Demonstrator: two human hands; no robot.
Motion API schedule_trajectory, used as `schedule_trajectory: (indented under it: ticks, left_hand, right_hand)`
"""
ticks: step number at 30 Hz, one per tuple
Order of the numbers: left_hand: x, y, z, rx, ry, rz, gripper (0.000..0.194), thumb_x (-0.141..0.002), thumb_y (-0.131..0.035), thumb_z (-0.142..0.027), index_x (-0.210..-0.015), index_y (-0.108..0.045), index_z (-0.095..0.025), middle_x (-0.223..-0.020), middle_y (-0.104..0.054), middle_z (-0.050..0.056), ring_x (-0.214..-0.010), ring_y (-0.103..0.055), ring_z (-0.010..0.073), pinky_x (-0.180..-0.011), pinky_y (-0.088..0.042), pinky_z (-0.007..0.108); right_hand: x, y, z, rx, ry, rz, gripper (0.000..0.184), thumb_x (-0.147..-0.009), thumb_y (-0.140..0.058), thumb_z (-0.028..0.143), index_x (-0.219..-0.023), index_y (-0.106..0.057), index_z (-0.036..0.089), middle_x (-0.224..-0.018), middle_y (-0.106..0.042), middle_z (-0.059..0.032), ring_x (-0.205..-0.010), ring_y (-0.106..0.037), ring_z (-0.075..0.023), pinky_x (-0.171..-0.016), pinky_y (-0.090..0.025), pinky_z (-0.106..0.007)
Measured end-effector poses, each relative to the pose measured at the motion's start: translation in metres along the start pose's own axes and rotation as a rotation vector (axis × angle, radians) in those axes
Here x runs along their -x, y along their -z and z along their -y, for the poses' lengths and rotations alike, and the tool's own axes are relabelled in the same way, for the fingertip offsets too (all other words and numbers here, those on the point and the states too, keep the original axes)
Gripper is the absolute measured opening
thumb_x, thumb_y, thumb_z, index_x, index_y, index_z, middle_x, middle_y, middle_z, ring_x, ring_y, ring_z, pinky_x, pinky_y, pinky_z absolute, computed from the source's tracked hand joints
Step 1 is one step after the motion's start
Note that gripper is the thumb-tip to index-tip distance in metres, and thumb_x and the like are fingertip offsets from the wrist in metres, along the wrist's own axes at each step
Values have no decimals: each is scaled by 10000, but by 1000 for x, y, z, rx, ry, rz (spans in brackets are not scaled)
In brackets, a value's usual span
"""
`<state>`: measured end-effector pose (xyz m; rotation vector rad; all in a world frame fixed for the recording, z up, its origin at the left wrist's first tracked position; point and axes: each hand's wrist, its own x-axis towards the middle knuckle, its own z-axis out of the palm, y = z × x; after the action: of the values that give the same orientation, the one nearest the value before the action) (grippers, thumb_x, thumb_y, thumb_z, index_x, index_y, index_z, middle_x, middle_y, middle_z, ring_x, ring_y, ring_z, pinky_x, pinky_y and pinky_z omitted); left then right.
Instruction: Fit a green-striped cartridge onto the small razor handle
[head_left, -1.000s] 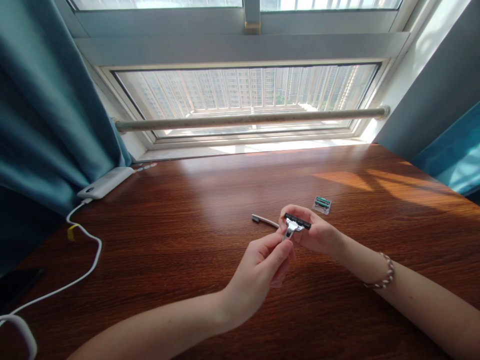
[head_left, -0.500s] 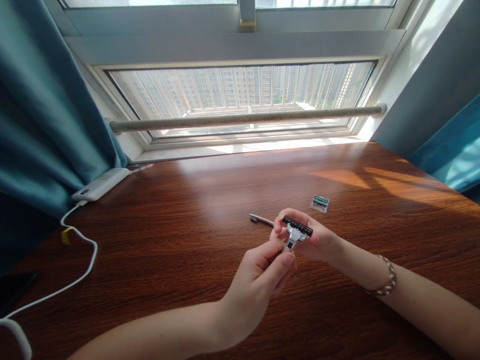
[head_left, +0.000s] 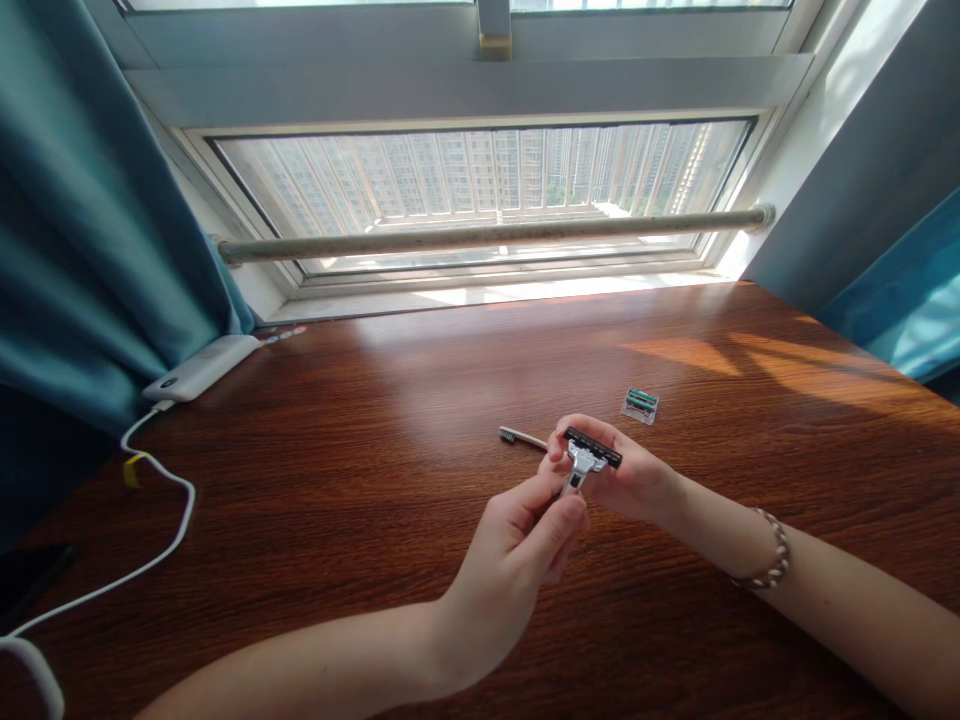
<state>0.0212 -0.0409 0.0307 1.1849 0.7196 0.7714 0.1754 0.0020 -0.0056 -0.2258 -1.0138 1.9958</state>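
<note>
My left hand (head_left: 510, 560) is closed around the handle of a razor (head_left: 586, 456), gripping it between thumb and fingers. The razor has a silver neck and a wide black head, which is tilted up and slants down to the right. My right hand (head_left: 634, 470) curls behind the head, its fingertips at the head's left end; part of its grip is hidden by the razor. Behind the hands, a small brush (head_left: 521, 437) with dark bristles lies on the table, its handle partly covered by my right hand. Farther back lies a clear plastic case (head_left: 640, 405) holding a green-and-black blade cartridge.
The brown wooden table (head_left: 360, 520) runs up to a window with a horizontal rail (head_left: 495, 238) across it. A white power bank (head_left: 202, 368) with a white cable (head_left: 189, 500) lies at the left, beside a blue curtain (head_left: 97, 200). A dark flat object (head_left: 30, 580) sits at the left edge.
The razor has shifted very slightly to the left and up together with my left hand. My right hand stays behind its head, and the brush and case have not moved.
</note>
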Motion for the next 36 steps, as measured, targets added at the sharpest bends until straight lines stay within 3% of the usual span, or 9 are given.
schedule_trajectory:
  ticks: [30, 36]
  left_hand:
    - [0, -1, -1, -21, 6, 2, 298, -847, -433, -379, -657, -407, -150, -512, -314, -50, -457, -273, 58, -426, -228, 204]
    - [0, -1, -1, -12, 10, -7, 300, -840, -440, -395, -666, -408, -153, -504, -298, -57, -444, -265, 57, -419, -219, 205]
  right_hand:
    - [0, 0, 3, 57, -6, -6, 460, -589, -751, 378, -966, -591, 169, -858, -575, -35, -786, -531, -151, -651, -422, -248]
    - [1, 2, 3, 51, 12, 3, 449, -622, -733, 361, -1007, -581, 187, -891, -586, -37, -813, -541, -162, -705, -431, -283]
